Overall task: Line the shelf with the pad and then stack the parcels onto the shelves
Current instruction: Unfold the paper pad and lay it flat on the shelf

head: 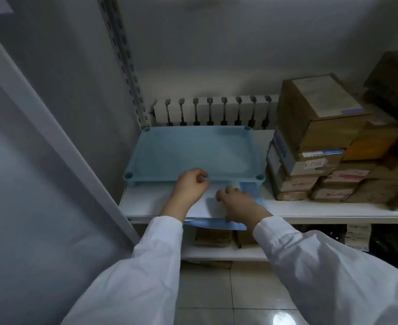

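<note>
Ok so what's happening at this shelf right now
A person in white sleeves is working a blue-and-white pad onto the white shelf, under a pale blue plastic rack. The left hand is at the rack's front edge, and the right hand presses on the pad, whose front edge hangs over the shelf lip. Cardboard parcels are stacked to the right. The pad isn't flat yet.

Both hands (189,187) (239,205) press pad (207,207) onto shelf (310,211).

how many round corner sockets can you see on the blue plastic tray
4: back left, back right, front left, front right, one at each corner of the blue plastic tray. None appear hidden.
</note>
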Motion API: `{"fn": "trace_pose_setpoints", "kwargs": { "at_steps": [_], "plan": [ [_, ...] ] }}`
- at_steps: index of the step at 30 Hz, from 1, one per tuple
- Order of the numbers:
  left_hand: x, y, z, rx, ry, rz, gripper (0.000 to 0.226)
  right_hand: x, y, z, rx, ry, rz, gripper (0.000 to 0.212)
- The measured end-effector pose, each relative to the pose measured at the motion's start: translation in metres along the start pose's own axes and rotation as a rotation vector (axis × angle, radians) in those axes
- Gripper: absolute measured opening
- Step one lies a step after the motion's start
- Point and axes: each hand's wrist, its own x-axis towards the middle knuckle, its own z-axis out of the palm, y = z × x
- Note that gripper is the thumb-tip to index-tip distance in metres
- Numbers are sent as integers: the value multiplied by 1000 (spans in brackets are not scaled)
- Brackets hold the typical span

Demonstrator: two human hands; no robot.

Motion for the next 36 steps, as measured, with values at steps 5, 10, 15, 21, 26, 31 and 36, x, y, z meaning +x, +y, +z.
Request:
{"fn": "trace_pose_setpoints", "kwargs": {
  "at_steps": [5,10,15,21,26,31,36],
  "plan": [
    [-5,-11,2,-39,-17,-55,24,4,10,-1,65,57,-15,34],
    [-6,-4,-1,32,-80,-125,48,2,16,-26,284,163,-25,23],
    [-7,13,-12,263,-164,-35,32,-7,11,-72,220,292,-151,25],
    [-3,38,-29,176,-65,-118,36,-17,2,-107,336,730,-124,36],
    [1,52,-51,9,27,-238,40,-18,-1,-120,421,773,87,50],
    [2,54,-68,-190,170,-331,40,-24,-7,-135,922,591,-19,54],
    [-2,51,-78,-480,380,-303,33,-35,-17,-160,828,7,-207,97]
  ]
}}
